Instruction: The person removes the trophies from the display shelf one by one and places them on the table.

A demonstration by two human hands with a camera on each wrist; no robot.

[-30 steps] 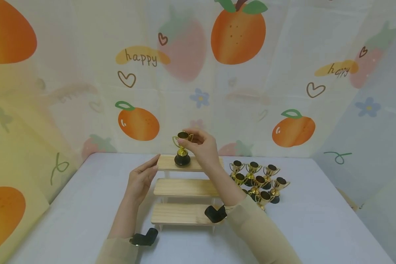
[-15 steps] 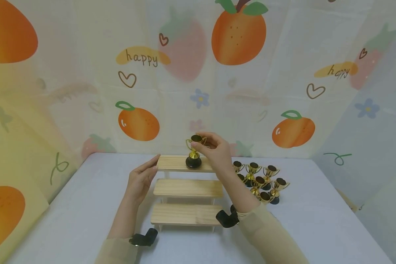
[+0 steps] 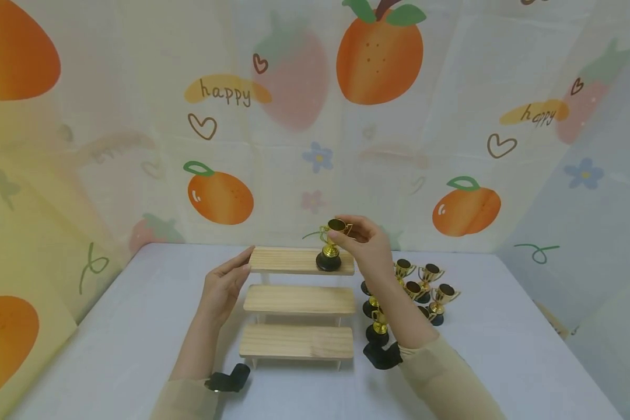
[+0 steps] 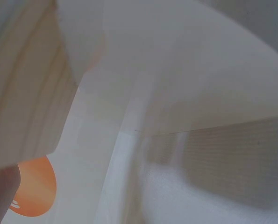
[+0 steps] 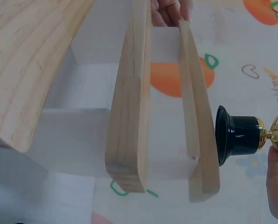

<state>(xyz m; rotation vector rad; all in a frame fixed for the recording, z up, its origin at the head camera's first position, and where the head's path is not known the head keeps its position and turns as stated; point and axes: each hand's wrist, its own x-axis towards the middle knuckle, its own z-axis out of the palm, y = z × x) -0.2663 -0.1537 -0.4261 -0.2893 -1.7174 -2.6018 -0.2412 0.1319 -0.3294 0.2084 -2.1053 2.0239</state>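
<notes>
A small gold trophy cup with a black base (image 3: 329, 259) stands upright at the right part of the top shelf (image 3: 283, 259) of a three-tier wooden display stand. My right hand (image 3: 370, 251) pinches its cup by the right side between thumb and fingers. In the right wrist view the black base (image 5: 241, 135) meets the shelf's surface or is very close to it. My left hand (image 3: 223, 291) holds the left end of that top shelf, thumb toward the front and fingers toward the back. The left wrist view shows the shelf end (image 4: 26, 93) and part of one finger (image 4: 1, 193).
Several similar trophies (image 3: 443, 297) stand grouped on the white table (image 3: 478, 361) to the right, partly hidden by my right forearm. The middle shelf (image 3: 299, 299) and bottom shelf (image 3: 294, 341) are bare wood. A fruit-printed cloth (image 3: 378, 134) hangs behind.
My right hand has carried the trophy rightward along the top shelf, from left of its middle to its right part. My left hand has stayed at the shelf's left end.
</notes>
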